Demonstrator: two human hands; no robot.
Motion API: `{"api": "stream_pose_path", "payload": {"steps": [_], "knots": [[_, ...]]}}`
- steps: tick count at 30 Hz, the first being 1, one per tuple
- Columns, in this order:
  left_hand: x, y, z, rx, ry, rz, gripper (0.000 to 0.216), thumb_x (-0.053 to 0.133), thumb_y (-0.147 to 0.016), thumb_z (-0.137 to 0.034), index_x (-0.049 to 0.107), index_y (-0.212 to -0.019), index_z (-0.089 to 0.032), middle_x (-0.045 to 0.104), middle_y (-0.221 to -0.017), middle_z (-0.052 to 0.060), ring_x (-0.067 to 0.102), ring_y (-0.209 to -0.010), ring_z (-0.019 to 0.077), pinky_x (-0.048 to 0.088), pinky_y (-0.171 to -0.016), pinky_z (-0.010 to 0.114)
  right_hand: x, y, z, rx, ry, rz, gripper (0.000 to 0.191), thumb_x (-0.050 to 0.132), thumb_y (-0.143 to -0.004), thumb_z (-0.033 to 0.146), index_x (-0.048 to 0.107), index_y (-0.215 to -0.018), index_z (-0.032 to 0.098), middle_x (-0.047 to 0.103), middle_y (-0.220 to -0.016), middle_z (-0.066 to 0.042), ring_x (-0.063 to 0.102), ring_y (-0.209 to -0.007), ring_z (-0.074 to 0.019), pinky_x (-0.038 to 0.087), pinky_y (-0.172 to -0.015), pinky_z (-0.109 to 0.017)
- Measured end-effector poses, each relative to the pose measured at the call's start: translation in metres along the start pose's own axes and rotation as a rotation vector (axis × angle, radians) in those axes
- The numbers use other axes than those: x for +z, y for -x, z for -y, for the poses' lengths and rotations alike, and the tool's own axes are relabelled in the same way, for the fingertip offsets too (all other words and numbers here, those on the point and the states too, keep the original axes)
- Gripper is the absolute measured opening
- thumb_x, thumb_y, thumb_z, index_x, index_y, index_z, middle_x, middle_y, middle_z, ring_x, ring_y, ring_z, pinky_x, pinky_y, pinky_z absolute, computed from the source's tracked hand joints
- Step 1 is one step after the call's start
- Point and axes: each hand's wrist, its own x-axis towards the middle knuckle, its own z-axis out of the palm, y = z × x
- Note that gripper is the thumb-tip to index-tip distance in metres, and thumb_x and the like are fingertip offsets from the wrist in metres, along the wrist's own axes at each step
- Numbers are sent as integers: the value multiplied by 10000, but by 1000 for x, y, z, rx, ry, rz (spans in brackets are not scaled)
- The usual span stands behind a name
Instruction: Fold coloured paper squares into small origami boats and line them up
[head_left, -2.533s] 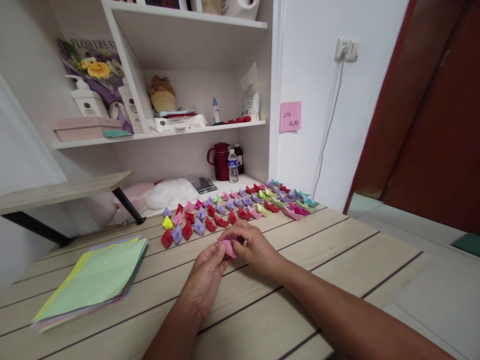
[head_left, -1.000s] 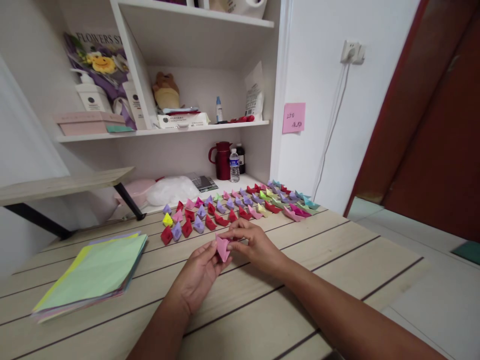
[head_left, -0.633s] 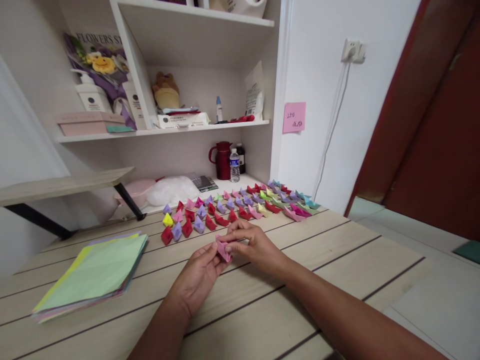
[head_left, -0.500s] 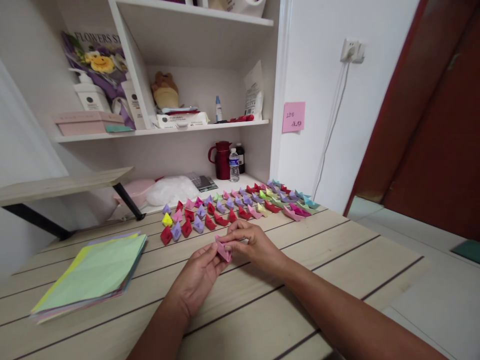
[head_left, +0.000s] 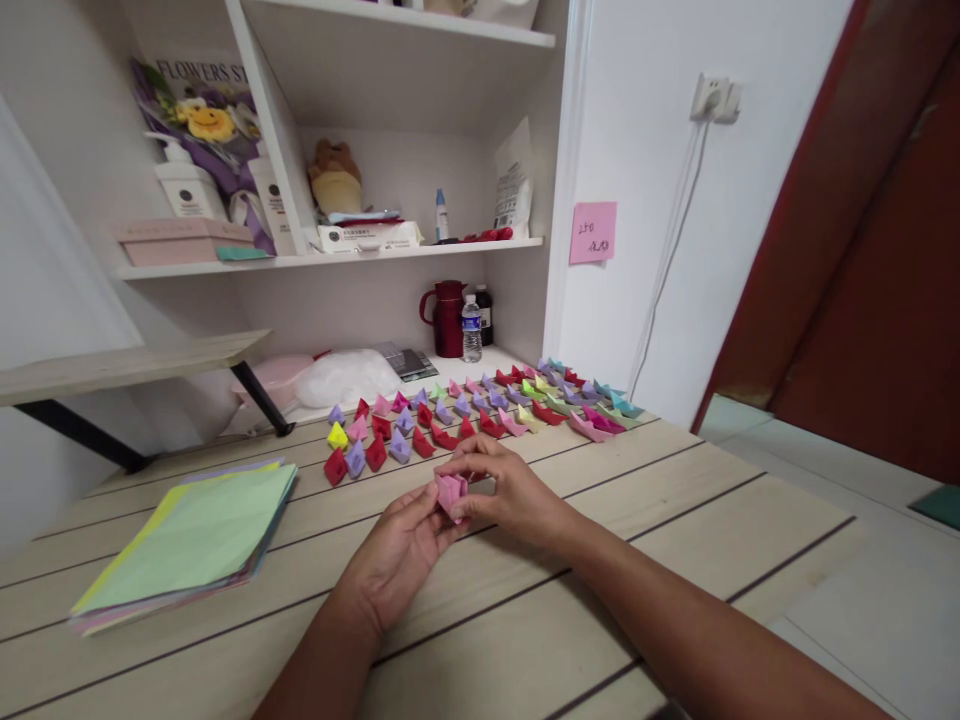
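Two hands, left hand point(head_left: 397, 555) and right hand point(head_left: 510, 492), fingers pinched shut on one small, creased pink paper fold point(head_left: 451, 492).

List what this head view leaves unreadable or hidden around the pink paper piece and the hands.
- Pink paper piece: its lower part is covered by the fingers of the left hand and right hand; its fold shape is unclear.
- Pink sticky note: handwriting too small.
- Top shelf: items cut off by the upper edge.
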Motion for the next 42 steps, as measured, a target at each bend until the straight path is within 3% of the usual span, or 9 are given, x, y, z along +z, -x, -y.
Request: {"api": "stream_pose_path", "payload": {"steps": [7, 13, 22, 42], "knots": [[3, 4, 1, -36, -2, 47, 142, 661, -857, -223, 718, -969, -157, 703, -1079, 104, 617, -1069, 222, 424, -1047, 443, -6, 0, 5, -24, 79, -7, 147, 753, -776, 136, 738, -894, 224, 581, -1008, -35, 576, -1002, -193, 471, -905, -340], [6, 6, 2, -23, -18, 53, 191, 650, -878, -270, 718, -1017, -157, 692, -1135, 105, 594, -1109, 215, 396, -1081, 433, -3, 1, 2, -36, 105, -40, 148, 733, -784, 119, 737, -894, 218, 594, -1002, -37, 594, -955, -189, 483, -863, -327], [6, 0, 6, 50, -18, -17, 129, 663, -864, -214, 720, -954, -140, 716, -1003, 76, 627, -1006, 171, 446, -1039, 389, 2, 0, 2, -85, 120, -76, 189, 778, -772, 180, 742, -952, 221, 613, -964, -37, 601, -919, -189, 494, -826, -324], [2, -3, 6, 24, 69, -79, 62, 704, -827, -167, 725, -879, -141, 734, -953, 59, 666, -931, 149, 524, -941, 336, 1, -1, 2, -106, 71, -128, 99, 771, -793, 190, 773, -885, 226, 626, -935, -40, 618, -918, -180, 505, -827, -316]]}}
